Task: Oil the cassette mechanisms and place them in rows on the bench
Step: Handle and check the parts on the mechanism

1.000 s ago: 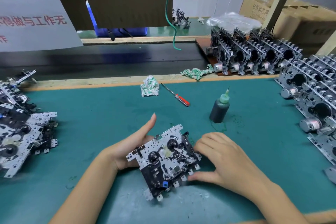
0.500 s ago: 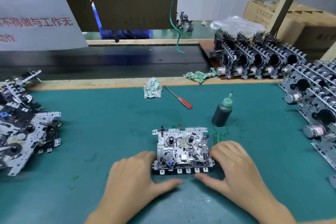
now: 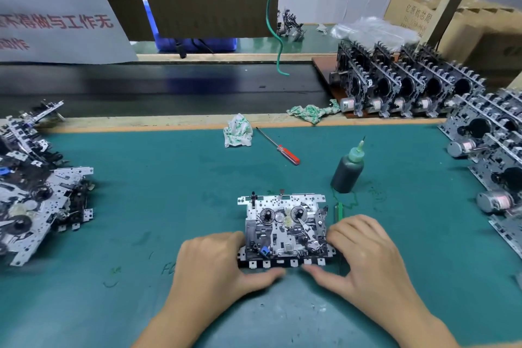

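Observation:
One cassette mechanism lies flat and square on the green bench mat in front of me. My left hand grips its left side, thumb along the front edge. On the opposite side my right hand holds it the same way, thumb under the front row of tabs. A dark oil bottle with a green nozzle stands upright just behind and to the right of the mechanism. A loose heap of mechanisms lies at the left. Mechanisms stand in rows at the back right and along the right edge.
A red-handled screwdriver and a crumpled cloth lie near the mat's far edge; a second cloth sits on the wooden strip. A dark conveyor belt runs behind. Cardboard boxes stand back right. A green cable hangs down.
The mechanism was tilted and held up in my hands a second ago; it now lies flat and squared on the mat, with both hands gripping its sides.

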Demonstrator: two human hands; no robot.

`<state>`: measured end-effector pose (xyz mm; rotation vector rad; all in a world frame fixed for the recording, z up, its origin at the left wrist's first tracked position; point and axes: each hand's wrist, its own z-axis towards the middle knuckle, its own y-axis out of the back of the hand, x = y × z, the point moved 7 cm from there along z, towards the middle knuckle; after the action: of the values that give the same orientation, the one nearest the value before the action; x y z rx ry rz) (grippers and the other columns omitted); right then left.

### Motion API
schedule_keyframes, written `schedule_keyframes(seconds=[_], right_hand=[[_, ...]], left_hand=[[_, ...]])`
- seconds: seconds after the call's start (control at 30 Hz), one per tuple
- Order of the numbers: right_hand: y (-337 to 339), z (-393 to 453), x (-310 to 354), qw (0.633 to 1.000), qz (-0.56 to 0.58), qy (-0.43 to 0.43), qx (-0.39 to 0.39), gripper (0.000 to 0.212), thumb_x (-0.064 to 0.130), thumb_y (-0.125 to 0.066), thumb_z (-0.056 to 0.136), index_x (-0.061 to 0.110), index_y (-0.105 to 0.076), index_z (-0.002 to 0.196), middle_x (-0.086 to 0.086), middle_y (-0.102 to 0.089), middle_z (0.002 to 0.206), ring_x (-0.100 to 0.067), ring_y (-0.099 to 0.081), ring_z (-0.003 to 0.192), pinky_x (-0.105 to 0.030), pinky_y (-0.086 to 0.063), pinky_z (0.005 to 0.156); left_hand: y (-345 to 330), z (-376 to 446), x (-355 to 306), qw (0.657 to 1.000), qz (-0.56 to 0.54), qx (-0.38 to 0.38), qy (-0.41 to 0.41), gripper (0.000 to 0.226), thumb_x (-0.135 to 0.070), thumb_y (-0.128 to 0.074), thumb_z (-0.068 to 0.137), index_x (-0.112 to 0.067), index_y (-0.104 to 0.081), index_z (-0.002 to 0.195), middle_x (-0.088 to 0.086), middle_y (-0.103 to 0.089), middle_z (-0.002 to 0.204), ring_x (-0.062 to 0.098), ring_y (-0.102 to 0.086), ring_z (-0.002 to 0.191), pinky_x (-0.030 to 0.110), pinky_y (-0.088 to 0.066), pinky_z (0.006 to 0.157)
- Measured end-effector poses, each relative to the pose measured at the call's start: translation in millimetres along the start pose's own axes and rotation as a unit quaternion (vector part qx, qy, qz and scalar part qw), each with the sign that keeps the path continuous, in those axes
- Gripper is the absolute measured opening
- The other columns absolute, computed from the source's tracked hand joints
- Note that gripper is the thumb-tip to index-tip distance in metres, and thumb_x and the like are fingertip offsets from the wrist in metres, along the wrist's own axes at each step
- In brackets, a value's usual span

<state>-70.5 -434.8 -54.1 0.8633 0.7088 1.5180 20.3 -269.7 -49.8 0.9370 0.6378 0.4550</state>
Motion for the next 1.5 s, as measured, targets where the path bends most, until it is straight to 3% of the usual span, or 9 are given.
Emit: schedule_keyframes(seconds=[0.13, 0.3, 0.53, 0.87, 1.0, 1.27, 1.5], right_hand=[[-1, -2, -4, 1.0, -0.003, -0.018, 0.004, 0.046, 0.057, -0.058, 0.076, 0.012, -0.061, 0.067, 0.006, -0.059, 0.072, -0.017, -0.056, 0.071, -0.026, -0.037, 0.082], [-2, -1, -2, 0.999, 0.026, 0.005, 0.029, 0.051, 0.06, -0.062, 0.072, 0.01, -0.063, 0.07, 0.004, -0.058, 0.074, -0.017, -0.055, 0.072, -0.026, -0.037, 0.09], [1, -3, -5, 0.999, 0.035, 0.008, 0.019, 0.044, 0.055, -0.061, 0.075, 0.012, -0.061, 0.069, 0.006, -0.058, 0.073, -0.018, -0.055, 0.073, -0.026, -0.038, 0.083], [2, -5, -1, 0.999, 0.03, -0.016, -0.007, 0.04, 0.053, -0.062, 0.073, 0.013, -0.061, 0.065, 0.008, -0.058, 0.071, -0.013, -0.049, 0.073, -0.024, -0.038, 0.077], [0, -3, 2, 0.998, 0.059, -0.013, 0.011, 0.043, 0.055, -0.064, 0.069, 0.012, -0.06, 0.065, 0.006, -0.057, 0.07, -0.017, -0.053, 0.069, -0.025, -0.038, 0.077], [1, -4, 2, 1.0, 0.012, -0.02, -0.01, 0.047, 0.058, -0.057, 0.075, 0.013, -0.057, 0.063, 0.007, -0.055, 0.067, -0.016, -0.051, 0.066, -0.025, -0.037, 0.076], [2, -6, 1, 0.999, -0.015, -0.036, -0.021, 0.054, 0.066, -0.056, 0.071, 0.013, -0.054, 0.06, 0.005, -0.053, 0.063, -0.017, -0.051, 0.06, -0.026, -0.036, 0.075]], left_hand=[[-5, -5, 6, 0.998, -0.027, 0.044, -0.038, 0.055, -0.075, -0.053, 0.058, -0.025, -0.032, 0.052, -0.011, -0.043, 0.04, 0.006, -0.04, 0.035, 0.017, -0.034, 0.036], [-2, -5, 4, 0.998, 0.01, 0.002, -0.059, 0.046, -0.056, -0.053, 0.07, -0.017, -0.043, 0.048, -0.006, -0.04, 0.038, 0.016, -0.04, 0.032, 0.017, -0.03, 0.033], [-3, -9, -2, 0.992, 0.004, 0.009, -0.125, 0.053, -0.063, -0.054, 0.072, -0.015, -0.046, 0.051, -0.006, -0.042, 0.042, 0.017, -0.043, 0.035, 0.02, -0.033, 0.034], [-2, -8, -1, 0.999, -0.001, 0.004, -0.036, 0.061, -0.077, -0.056, 0.057, -0.019, -0.039, 0.048, -0.007, -0.04, 0.039, 0.014, -0.042, 0.034, 0.022, -0.033, 0.033], [-3, -4, 2, 1.0, 0.014, -0.017, 0.014, 0.058, -0.072, -0.054, 0.058, -0.019, -0.036, 0.043, -0.001, -0.036, 0.034, 0.018, -0.04, 0.029, 0.02, -0.026, 0.034], [-4, -4, 3, 0.998, -0.023, 0.038, -0.038, 0.069, -0.087, -0.047, 0.053, -0.018, -0.041, 0.047, -0.01, -0.041, 0.038, 0.009, -0.04, 0.033, 0.019, -0.034, 0.033], [-4, -10, -4, 0.993, -0.046, 0.056, -0.096, 0.056, -0.075, -0.058, 0.057, -0.024, -0.035, 0.052, -0.011, -0.04, 0.041, 0.007, -0.04, 0.036, 0.018, -0.029, 0.038]])
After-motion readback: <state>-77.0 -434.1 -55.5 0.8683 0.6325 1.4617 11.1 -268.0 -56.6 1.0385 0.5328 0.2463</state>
